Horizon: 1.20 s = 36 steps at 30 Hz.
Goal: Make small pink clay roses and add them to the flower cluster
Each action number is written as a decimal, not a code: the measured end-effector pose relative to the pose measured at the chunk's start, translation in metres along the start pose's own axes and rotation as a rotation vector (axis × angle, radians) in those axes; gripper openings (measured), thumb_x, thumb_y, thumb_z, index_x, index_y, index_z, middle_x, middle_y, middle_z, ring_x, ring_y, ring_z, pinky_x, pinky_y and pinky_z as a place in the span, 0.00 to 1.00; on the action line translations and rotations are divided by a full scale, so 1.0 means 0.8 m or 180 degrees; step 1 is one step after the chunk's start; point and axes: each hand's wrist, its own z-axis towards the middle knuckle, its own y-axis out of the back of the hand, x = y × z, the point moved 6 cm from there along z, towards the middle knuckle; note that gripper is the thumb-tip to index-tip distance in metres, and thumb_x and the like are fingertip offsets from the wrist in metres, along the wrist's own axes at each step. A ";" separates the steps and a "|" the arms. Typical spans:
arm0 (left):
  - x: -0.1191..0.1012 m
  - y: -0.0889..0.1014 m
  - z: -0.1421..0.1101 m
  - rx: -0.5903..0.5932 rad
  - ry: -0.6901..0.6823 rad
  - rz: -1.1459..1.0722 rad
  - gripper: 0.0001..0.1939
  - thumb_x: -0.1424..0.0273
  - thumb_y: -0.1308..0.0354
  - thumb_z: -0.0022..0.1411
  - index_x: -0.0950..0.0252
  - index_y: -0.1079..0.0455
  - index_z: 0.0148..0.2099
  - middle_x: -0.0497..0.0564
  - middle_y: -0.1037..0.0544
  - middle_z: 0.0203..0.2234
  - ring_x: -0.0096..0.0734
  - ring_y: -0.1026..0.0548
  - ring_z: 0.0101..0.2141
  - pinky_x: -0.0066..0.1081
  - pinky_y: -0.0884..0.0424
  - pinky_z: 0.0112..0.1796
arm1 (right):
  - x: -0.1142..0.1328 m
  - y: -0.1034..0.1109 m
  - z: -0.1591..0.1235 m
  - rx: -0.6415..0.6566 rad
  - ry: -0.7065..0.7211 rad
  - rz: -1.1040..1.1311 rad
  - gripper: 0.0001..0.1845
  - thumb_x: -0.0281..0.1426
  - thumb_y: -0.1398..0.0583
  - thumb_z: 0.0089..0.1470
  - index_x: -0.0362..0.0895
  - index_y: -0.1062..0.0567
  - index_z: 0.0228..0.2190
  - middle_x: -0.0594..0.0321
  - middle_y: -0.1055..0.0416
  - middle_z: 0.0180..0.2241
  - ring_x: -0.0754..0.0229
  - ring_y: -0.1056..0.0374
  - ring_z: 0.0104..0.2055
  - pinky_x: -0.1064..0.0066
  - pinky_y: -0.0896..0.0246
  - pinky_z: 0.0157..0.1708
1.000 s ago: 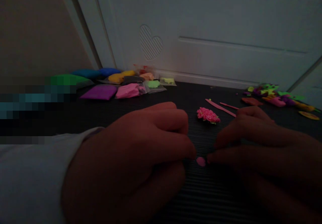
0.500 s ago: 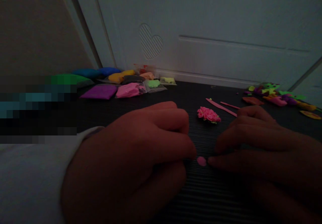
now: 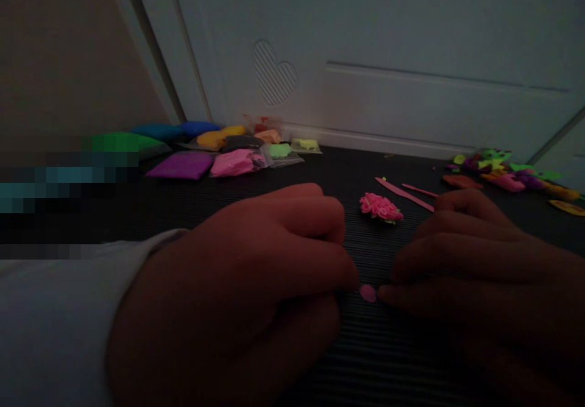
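A small flat pink disc of what looks like modelling clay (image 3: 368, 293) lies on the dark table between my hands. My left hand (image 3: 256, 261) is closed, its fingers curled down and the forefinger tip close to the disc's left side; what it pinches, if anything, is hidden. At the disc's right edge is a fingertip of my right hand (image 3: 461, 261), its other fingers bent and slightly apart, with nothing visible in them. Beyond the disc sits a cluster of pink roses (image 3: 381, 208) with bits of green.
Pink modelling tools, a flat one (image 3: 404, 194) and a thin one (image 3: 419, 191), lie behind my right hand. Several coloured clay packets, including purple (image 3: 180, 166) and pink (image 3: 235, 163), stand at back left. Colourful pieces (image 3: 507, 178) are heaped at back right, before a white panel (image 3: 411, 29).
The view has shifted very slightly. Both hands and the pink disc keep nearly the same places relative to each other.
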 end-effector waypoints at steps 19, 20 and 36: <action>0.000 -0.002 -0.003 -0.0077 -0.0242 -0.0404 0.12 0.80 0.46 0.60 0.64 0.25 0.30 0.45 0.32 0.27 0.25 0.31 0.28 0.34 0.37 0.29 | 0.007 0.001 0.009 -0.0192 0.0479 -0.0410 0.24 0.32 0.53 0.75 0.54 0.21 0.35 0.74 0.21 0.32 0.57 0.32 0.37 0.56 0.55 0.51; 0.001 -0.003 -0.004 -0.0058 -0.0230 -0.0412 0.11 0.80 0.46 0.61 0.64 0.27 0.28 0.44 0.32 0.27 0.25 0.31 0.28 0.34 0.37 0.29 | 0.007 0.000 0.010 -0.0167 0.0497 -0.0468 0.25 0.32 0.54 0.75 0.53 0.20 0.35 0.73 0.21 0.32 0.56 0.32 0.37 0.56 0.55 0.50; 0.000 0.001 0.000 -0.0098 -0.0354 -0.0426 0.12 0.80 0.46 0.62 0.65 0.24 0.31 0.45 0.31 0.28 0.24 0.30 0.29 0.34 0.36 0.30 | 0.003 0.009 0.002 -0.0438 0.0117 0.0143 0.24 0.16 0.48 0.50 0.54 0.23 0.37 0.78 0.22 0.37 0.64 0.27 0.40 0.68 0.51 0.55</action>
